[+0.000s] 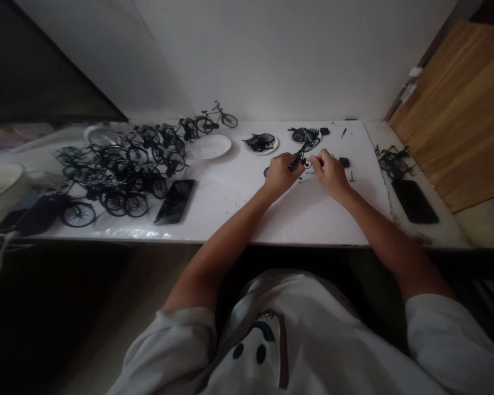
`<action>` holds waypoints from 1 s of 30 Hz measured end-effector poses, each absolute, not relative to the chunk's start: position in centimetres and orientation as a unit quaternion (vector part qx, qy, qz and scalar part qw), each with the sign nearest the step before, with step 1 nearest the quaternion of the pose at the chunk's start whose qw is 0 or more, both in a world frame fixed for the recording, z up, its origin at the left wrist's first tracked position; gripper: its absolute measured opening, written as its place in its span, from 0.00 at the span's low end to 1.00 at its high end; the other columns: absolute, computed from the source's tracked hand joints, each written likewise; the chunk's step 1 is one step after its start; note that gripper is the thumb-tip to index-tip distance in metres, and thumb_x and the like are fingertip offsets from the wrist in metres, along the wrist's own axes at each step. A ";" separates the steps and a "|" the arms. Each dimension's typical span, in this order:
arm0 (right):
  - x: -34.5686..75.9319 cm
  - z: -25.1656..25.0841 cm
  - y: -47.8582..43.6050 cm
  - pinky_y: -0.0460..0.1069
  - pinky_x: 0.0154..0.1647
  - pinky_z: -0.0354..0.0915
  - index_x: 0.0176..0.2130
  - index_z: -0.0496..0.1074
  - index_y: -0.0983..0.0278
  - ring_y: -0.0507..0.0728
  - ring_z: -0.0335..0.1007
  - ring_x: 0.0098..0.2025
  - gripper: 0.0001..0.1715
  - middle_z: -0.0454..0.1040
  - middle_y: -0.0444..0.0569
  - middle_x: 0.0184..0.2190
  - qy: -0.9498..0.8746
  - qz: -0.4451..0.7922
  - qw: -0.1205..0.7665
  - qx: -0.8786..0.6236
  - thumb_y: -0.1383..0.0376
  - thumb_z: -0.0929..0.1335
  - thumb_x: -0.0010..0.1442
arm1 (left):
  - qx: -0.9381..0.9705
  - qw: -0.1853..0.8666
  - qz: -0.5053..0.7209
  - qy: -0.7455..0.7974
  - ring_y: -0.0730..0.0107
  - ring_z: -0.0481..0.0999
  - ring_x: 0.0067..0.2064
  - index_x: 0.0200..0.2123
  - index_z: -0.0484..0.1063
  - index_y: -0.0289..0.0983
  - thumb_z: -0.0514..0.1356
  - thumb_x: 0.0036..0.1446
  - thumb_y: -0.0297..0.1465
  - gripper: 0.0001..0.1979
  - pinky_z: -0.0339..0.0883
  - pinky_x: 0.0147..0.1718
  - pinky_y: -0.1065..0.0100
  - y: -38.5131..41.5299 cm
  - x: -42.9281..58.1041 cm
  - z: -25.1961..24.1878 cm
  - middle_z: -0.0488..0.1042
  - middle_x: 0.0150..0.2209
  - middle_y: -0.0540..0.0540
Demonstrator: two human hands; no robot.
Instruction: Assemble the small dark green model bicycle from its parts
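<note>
In the head view, a small dark model bicycle point(299, 155) sits between the two hands, well to the right of the plain white plate point(212, 147). Its thin bars and fine-spoked wheels suggest something light and fairly stiff, though the wheels and handlebar would probably bend or snap under a hard squeeze. The thicker middle of the frame looks the safest place to hold; the glossy finish may be a little slippery. The left grip point(283, 171) pinches the bicycle at its frame, and the right grip point(329, 171) has its fingertips drawn in beside one wheel; whether they hold a small part cannot be told.

Around that same plate, a crowded cluster of bicycles point(135, 153) stands to its left, wheels overlapping so that one could easily catch another. A single bicycle point(206, 125) stands just behind it, and a dark tablet point(175, 202) lies in front of it on the white tabletop point(239, 225). Right of it come a dish of dark parts point(260, 141), then a second dark heap point(306, 135), close behind the hands and likely to crowd them. Farthest right of it lies a black phone point(415, 202).
</note>
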State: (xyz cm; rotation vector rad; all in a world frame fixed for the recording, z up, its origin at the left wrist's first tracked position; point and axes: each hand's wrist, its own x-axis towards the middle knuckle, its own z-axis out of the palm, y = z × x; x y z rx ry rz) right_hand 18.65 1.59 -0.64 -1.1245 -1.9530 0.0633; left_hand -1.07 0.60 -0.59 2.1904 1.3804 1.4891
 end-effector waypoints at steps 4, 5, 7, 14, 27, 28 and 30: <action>18.2 0.0 0.7 0.53 0.33 0.64 0.30 0.69 0.56 0.57 0.72 0.25 0.41 0.72 0.46 0.19 -0.784 0.072 0.412 -0.459 0.34 0.53 0.78 | 0.735 0.075 0.496 0.456 0.67 0.70 0.30 0.28 0.76 0.38 0.65 0.62 0.29 0.09 0.61 0.33 0.63 0.5 -1.1 -0.6 0.74 0.28 0.46; 18.1 0.2 0.5 0.53 0.34 0.65 0.29 0.68 0.56 0.57 0.71 0.23 0.42 0.70 0.45 0.18 -0.783 0.096 0.411 -0.456 0.33 0.52 0.78 | 0.734 0.075 0.498 0.455 0.67 0.70 0.30 0.29 0.78 0.38 0.64 0.62 0.28 0.08 0.61 0.34 0.63 0.5 -1.1 -0.5 0.74 0.28 0.46; 18.0 0.4 0.3 0.52 0.34 0.66 0.28 0.67 0.56 0.55 0.70 0.22 0.43 0.69 0.43 0.17 -0.781 0.128 0.415 -0.450 0.32 0.52 0.77 | 0.733 0.077 0.501 0.453 0.68 0.70 0.30 0.32 0.81 0.37 0.64 0.62 0.28 0.06 0.61 0.33 0.63 0.6 -1.2 -0.4 0.74 0.28 0.46; 18.3 0.6 0.5 0.52 0.34 0.65 0.34 0.68 0.56 0.57 0.72 0.30 0.38 0.75 0.46 0.26 -0.769 0.101 0.459 -0.433 0.31 0.57 0.75 | 0.724 0.076 0.508 0.460 0.68 0.68 0.29 0.33 0.82 0.38 0.65 0.63 0.30 0.07 0.60 0.32 0.63 0.5 -1.1 0.0 0.72 0.27 0.48; 18.8 2.0 -0.3 0.51 0.36 0.65 0.40 0.82 0.61 0.56 0.74 0.27 0.38 0.77 0.46 0.23 -0.805 0.118 0.414 -0.409 0.39 0.59 0.78 | 0.742 0.092 0.535 0.393 0.72 0.80 0.34 0.45 0.86 0.34 0.64 0.68 0.29 0.09 0.75 0.34 0.70 1.1 -1.7 -0.9 0.82 0.38 0.42; 18.7 2.1 -0.4 0.51 0.35 0.65 0.38 0.82 0.61 0.55 0.72 0.25 0.39 0.74 0.45 0.21 -0.799 0.137 0.417 -0.411 0.37 0.59 0.78 | 0.746 0.088 0.532 0.391 0.72 0.80 0.34 0.46 0.86 0.35 0.64 0.68 0.28 0.10 0.75 0.35 0.71 1.1 -1.7 -1.0 0.82 0.38 0.42; 18.6 2.1 -0.5 0.50 0.33 0.64 0.35 0.81 0.61 0.54 0.68 0.22 0.42 0.70 0.43 0.18 -0.782 0.177 0.429 -0.416 0.33 0.60 0.75 | 0.751 0.081 0.529 0.387 0.72 0.80 0.35 0.46 0.86 0.35 0.64 0.68 0.28 0.10 0.76 0.35 0.71 1.1 -1.8 -1.1 0.82 0.39 0.42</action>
